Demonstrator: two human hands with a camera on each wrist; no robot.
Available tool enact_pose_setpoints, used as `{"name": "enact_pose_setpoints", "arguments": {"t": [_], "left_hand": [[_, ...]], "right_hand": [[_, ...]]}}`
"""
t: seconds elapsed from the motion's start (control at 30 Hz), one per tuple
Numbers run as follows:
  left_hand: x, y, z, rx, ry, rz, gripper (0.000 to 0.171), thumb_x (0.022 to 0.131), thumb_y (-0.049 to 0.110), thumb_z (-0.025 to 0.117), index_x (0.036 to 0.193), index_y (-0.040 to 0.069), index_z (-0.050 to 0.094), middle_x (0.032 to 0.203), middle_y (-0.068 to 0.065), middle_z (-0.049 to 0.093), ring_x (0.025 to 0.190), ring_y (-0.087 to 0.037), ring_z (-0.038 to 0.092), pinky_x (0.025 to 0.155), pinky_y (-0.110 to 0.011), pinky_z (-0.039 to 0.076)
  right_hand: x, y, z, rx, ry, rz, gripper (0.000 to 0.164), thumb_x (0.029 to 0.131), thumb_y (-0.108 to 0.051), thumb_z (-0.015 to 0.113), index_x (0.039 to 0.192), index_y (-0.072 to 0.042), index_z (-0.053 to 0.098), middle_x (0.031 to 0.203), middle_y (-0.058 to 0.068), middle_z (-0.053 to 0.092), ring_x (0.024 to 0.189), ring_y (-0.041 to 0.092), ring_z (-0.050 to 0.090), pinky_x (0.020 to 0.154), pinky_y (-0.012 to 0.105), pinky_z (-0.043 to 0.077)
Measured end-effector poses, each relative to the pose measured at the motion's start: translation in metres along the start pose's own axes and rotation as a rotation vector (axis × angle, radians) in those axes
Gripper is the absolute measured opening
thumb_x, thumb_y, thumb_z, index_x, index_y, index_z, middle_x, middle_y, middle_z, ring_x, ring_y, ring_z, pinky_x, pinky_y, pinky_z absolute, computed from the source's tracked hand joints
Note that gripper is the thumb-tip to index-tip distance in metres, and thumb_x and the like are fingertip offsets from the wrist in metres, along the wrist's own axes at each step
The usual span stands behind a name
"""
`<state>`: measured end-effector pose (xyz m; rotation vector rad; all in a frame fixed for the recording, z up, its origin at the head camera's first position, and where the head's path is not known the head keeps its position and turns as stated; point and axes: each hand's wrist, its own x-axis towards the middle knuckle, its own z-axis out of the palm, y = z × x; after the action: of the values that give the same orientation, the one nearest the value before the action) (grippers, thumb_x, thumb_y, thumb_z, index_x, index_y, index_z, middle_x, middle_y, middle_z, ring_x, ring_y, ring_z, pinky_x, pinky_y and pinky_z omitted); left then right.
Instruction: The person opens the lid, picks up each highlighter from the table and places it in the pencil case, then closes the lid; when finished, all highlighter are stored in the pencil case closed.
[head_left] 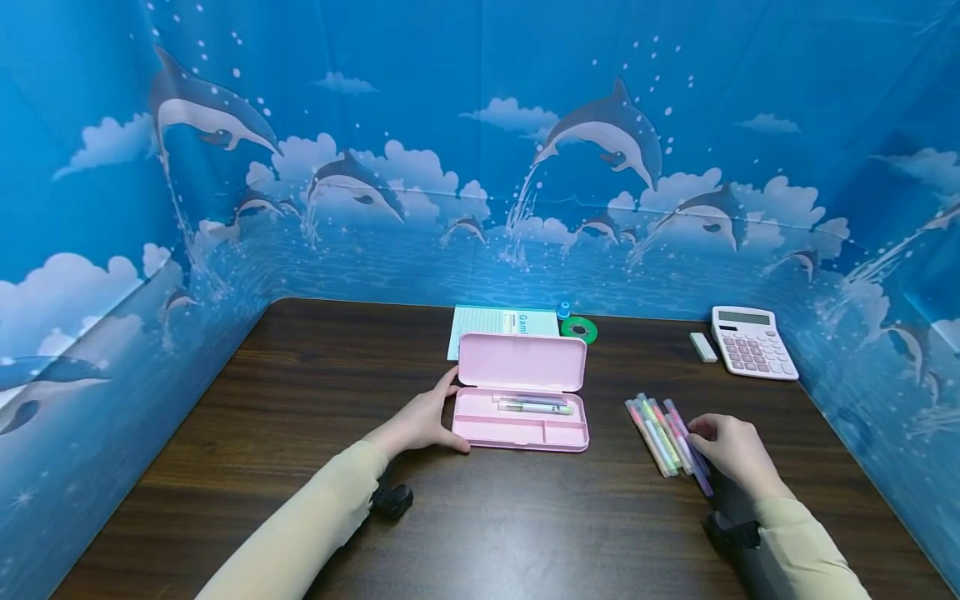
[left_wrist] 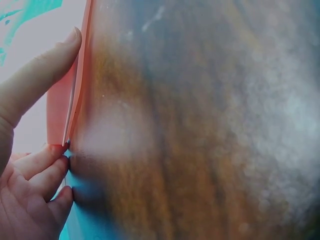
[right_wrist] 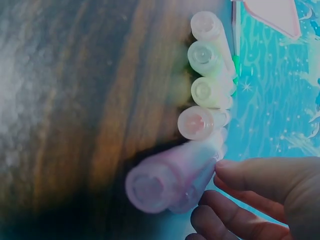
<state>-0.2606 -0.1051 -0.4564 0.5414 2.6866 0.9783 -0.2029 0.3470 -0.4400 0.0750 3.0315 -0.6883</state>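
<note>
Bracing the pink case (head_left: 522, 364) with my left hand (head_left: 420, 422), digits apart, likely for steadiness | right hand (head_left: 733, 452) against purple markers (right_wrist: 151, 184); blurred, can't tell whether I'm pinching.

An open pink case (head_left: 498, 428) holds two pens (head_left: 536, 408); capped pastel pens (head_left: 662, 435) lie bunched toward the tabletop's (head_left: 540, 525) right edge.
</note>
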Motion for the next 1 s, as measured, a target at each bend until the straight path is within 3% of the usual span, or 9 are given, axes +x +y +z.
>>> {"name": "enact_pose_setpoints", "arguments": {"t": [0.4, 0.7, 1.0], "left_hand": [[0.008, 0.001, 0.003, -0.017, 0.016, -0.006, 0.128, 0.059, 0.039, 0.09, 0.153, 0.011, 0.007, 0.144, -0.009, 0.046, 0.131, -0.024, 0.043, 0.109, -0.047, 0.03], [0.01, 0.001, 0.005, -0.011, 0.019, -0.002, 0.128, 0.06, 0.039, 0.09, 0.153, 0.011, 0.008, 0.144, -0.009, 0.046, 0.131, -0.024, 0.043, 0.109, -0.047, 0.03], [0.01, 0.001, 0.006, 0.001, 0.024, -0.005, 0.127, 0.06, 0.039, 0.09, 0.153, 0.01, 0.008, 0.144, -0.009, 0.046, 0.132, -0.025, 0.042, 0.11, -0.046, 0.029]], "right_hand": [[0.016, 0.005, -0.004, -0.013, -0.038, -0.001, 0.02, 0.084, -0.01, 0.068, 0.094, 0.008, 0.068, 0.082, 0.017, 0.066, 0.069, 0.022, 0.055, 0.064, 0.039, 0.051], [0.021, 0.008, -0.006, -0.009, -0.072, 0.053, 0.024, 0.086, -0.012, 0.066, 0.094, 0.01, 0.066, 0.081, 0.019, 0.065, 0.067, 0.021, 0.055, 0.06, 0.037, 0.049], [0.018, 0.01, -0.005, 0.036, -0.033, 0.067, 0.022, 0.082, -0.009, 0.063, 0.093, 0.011, 0.065, 0.08, 0.019, 0.064, 0.063, 0.021, 0.054, 0.052, 0.031, 0.045]]}}
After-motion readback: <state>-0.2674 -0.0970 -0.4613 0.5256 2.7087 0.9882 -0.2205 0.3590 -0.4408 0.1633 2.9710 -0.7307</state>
